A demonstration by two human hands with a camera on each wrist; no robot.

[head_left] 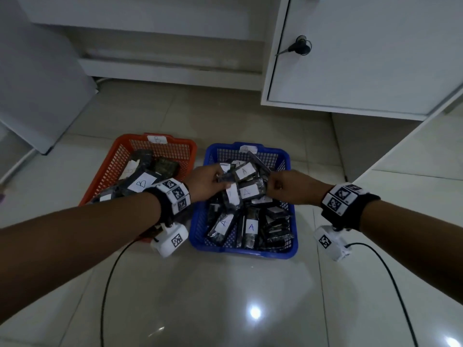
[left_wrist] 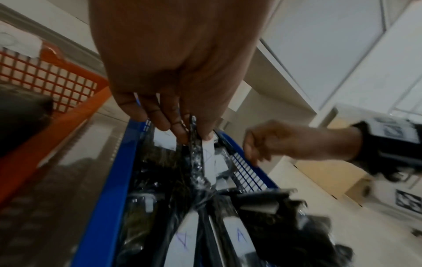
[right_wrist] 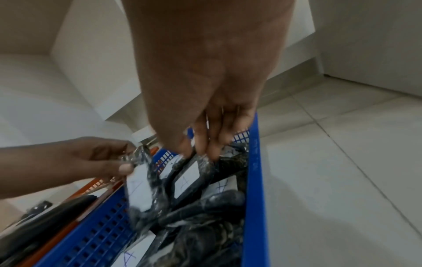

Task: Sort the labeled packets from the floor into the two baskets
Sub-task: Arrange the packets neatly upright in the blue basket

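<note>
Both hands hover over the blue basket (head_left: 240, 251), tagged A and heaped with dark packets labelled A. My left hand (head_left: 218, 181) pinches the top edge of one dark packet (left_wrist: 200, 162) between thumb and fingers, and it hangs down into the basket with its white label outward (right_wrist: 139, 187). My right hand (right_wrist: 196, 151) pinches the end of another packet (right_wrist: 187, 178) labelled A, lying on the pile near the far end. The orange basket (head_left: 105, 171), tagged B, stands to the left with B packets (head_left: 141, 184) inside.
A white cabinet door with a key in its lock (head_left: 303, 46) stands behind the baskets. A white panel (head_left: 37, 96) leans at the left. Two black cables (head_left: 107, 284) trail from the wrist cameras over the glossy tiled floor.
</note>
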